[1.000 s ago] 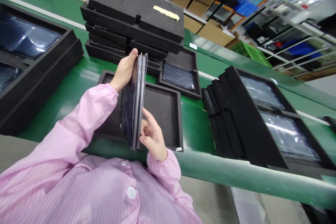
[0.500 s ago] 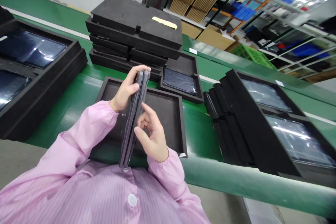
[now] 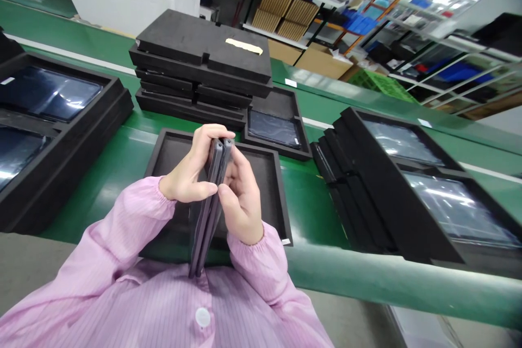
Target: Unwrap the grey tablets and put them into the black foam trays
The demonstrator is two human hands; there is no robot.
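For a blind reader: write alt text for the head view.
Two hands, left hand and right hand, hold two thin dark tablets edge-up and pressed together, over an empty black foam tray on a green bench. Behind it stands a stack of foam trays; more trays with bagged tablets lie at the sides.

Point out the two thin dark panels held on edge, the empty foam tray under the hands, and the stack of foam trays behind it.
thin dark panels [image 3: 206, 228], head view, lower edge.
empty foam tray [image 3: 265, 185], head view, bare floor.
stack of foam trays [image 3: 196, 49], head view, top.
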